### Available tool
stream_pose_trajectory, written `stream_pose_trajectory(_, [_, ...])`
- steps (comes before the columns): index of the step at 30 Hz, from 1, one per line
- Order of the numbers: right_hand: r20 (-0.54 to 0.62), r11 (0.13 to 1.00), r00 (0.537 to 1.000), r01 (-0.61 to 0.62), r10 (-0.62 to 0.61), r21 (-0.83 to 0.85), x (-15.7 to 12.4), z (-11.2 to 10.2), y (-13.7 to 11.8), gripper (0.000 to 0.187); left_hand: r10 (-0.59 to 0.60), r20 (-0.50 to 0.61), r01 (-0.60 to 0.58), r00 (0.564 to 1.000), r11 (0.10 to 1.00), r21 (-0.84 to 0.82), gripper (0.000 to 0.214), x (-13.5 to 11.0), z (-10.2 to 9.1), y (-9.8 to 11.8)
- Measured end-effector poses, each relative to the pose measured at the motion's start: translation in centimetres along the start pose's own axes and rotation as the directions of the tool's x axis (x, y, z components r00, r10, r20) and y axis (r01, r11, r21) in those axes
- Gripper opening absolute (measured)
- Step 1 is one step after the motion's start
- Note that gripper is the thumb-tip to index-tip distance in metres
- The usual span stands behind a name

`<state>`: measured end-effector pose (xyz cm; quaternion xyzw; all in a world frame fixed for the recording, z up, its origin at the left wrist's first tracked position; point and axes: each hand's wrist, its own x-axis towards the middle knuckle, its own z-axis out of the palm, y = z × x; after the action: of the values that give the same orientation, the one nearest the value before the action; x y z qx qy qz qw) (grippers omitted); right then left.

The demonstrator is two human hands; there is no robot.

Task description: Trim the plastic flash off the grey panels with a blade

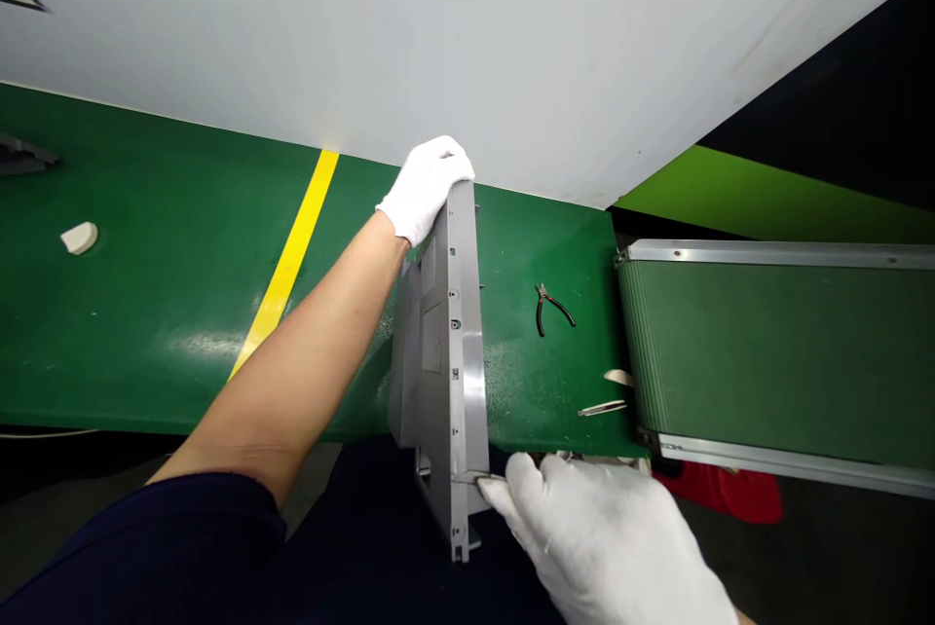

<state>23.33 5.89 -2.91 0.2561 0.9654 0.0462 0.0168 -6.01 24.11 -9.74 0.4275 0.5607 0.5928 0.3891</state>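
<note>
A grey plastic housing [432, 352] with a long edge of small holes stands on its side near the bench's front edge, its lower end over my lap. My left hand [430, 185], in a white glove, is closed over the far end of the housing. In my gloved right hand [599, 533] is a knife [471, 478], pinched between the fingers. Its thin blade points left and meets the housing's edge near the lower end. The knife's handle is hidden inside the glove.
On the green bench [175, 284] lie cutting pliers [551, 307], tweezers [603, 408] and a white piece [80, 238]. A yellow tape line [288, 260] crosses the bench. At right is a conveyor belt [781, 352]; a grey wall panel [438, 41] rises behind.
</note>
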Motion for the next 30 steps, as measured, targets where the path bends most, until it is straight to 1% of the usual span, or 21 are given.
stream_pose_trajectory(3, [0.015,0.999,1.000,0.014,-0.014,0.038,-0.1,0.0,0.0,0.031,0.014,-0.008,-0.014,1.000,0.999,-0.032,0.019,0.0,0.0,0.0])
stream_pose_trajectory(6, [0.017,0.992,0.999,0.033,-0.035,0.119,-0.3,0.0,0.0,0.030,0.008,-0.025,-0.009,1.000,0.999,-0.038,0.020,0.1,0.0,0.0])
stream_pose_trajectory(8, [-0.039,0.977,0.999,-0.007,0.016,0.213,-0.5,0.1,0.2,0.037,0.008,-0.032,-0.010,0.999,0.999,-0.036,0.020,0.2,0.0,0.0])
stream_pose_trajectory(9, [-0.067,0.955,0.995,-0.046,0.069,0.294,-0.6,0.2,0.3,0.039,0.011,-0.034,-0.012,0.999,0.999,-0.036,0.020,0.2,0.0,-0.1])
stream_pose_trajectory(10, [-0.076,0.912,0.988,-0.091,0.132,0.401,-0.6,0.3,0.4,0.040,0.013,-0.034,-0.014,0.999,0.999,-0.035,0.020,0.2,-0.1,-0.1])
stream_pose_trajectory(11, [-0.063,0.842,0.978,-0.139,0.200,0.522,-0.6,0.3,0.5,0.040,0.015,-0.033,-0.016,0.999,0.999,-0.034,0.020,0.2,-0.1,-0.1])
stream_pose_trajectory(12, [-0.013,0.746,0.965,-0.194,0.262,0.638,-0.4,0.3,0.5,0.039,0.018,-0.033,-0.019,0.999,0.999,-0.032,0.021,0.2,-0.1,-0.1])
stream_pose_trajectory(13, [0.063,0.636,0.947,-0.261,0.316,0.726,-0.1,0.4,0.5,0.038,0.023,-0.033,-0.024,0.999,0.999,-0.032,0.021,0.2,-0.1,-0.1])
stream_pose_trajectory(15, [0.243,0.435,0.888,-0.410,0.390,0.802,0.9,0.6,0.1,0.038,0.033,-0.032,-0.034,0.999,0.999,-0.036,0.022,0.2,-0.1,-0.2])
stream_pose_trajectory(16, [0.324,0.358,0.852,-0.478,0.411,0.802,1.6,0.7,-0.3,0.039,0.036,-0.032,-0.038,0.999,0.999,-0.038,0.021,0.2,0.0,-0.2])
stream_pose_trajectory(17, [0.392,0.299,0.817,-0.534,0.424,0.791,2.2,0.8,-0.7,0.040,0.037,-0.031,-0.038,0.999,0.999,-0.038,0.021,0.2,0.0,-0.2])
stream_pose_trajectory(18, [0.437,0.258,0.791,-0.570,0.428,0.780,2.9,1.0,-1.1,0.041,0.034,-0.030,-0.035,0.999,0.999,-0.037,0.021,0.2,0.1,-0.2])
stream_pose_trajectory(20, [0.477,0.211,0.769,-0.597,0.424,0.774,3.9,1.3,-1.9,0.045,0.026,-0.028,-0.027,0.999,0.999,-0.029,0.022,0.2,0.1,-0.2])
stream_pose_trajectory(22, [0.518,0.182,0.752,-0.623,0.408,0.761,4.2,1.3,-2.3,0.050,0.023,-0.028,-0.024,0.999,1.000,-0.020,0.025,0.1,0.0,-0.1])
stream_pose_trajectory(24, [0.600,0.156,0.733,-0.666,0.321,0.730,4.0,1.2,-2.0,0.051,0.016,-0.026,-0.017,1.000,1.000,-0.018,0.027,0.0,-0.1,0.1])
stream_pose_trajectory(26, [0.669,0.125,0.721,-0.691,0.180,0.711,3.5,0.8,-1.0,0.045,0.004,-0.030,-0.005,1.000,1.000,-0.025,0.026,-0.1,-0.4,0.2])
stream_pose_trajectory(27, [0.674,0.110,0.729,-0.684,0.117,0.721,3.2,0.6,-0.3,0.041,-0.002,-0.035,0.001,0.999,1.000,-0.030,0.025,-0.2,-0.6,0.2])
stream_pose_trajectory(28, [0.659,0.087,0.748,-0.664,0.081,0.743,3.1,0.5,0.6,0.036,-0.007,-0.040,0.006,0.999,0.999,-0.034,0.024,-0.2,-0.7,0.2])
stream_pose_trajectory(30, [0.593,0.038,0.800,-0.598,0.089,0.801,3.1,0.1,2.3,0.034,-0.007,-0.053,0.005,0.999,0.999,-0.034,0.023,-0.2,-1.0,0.1])
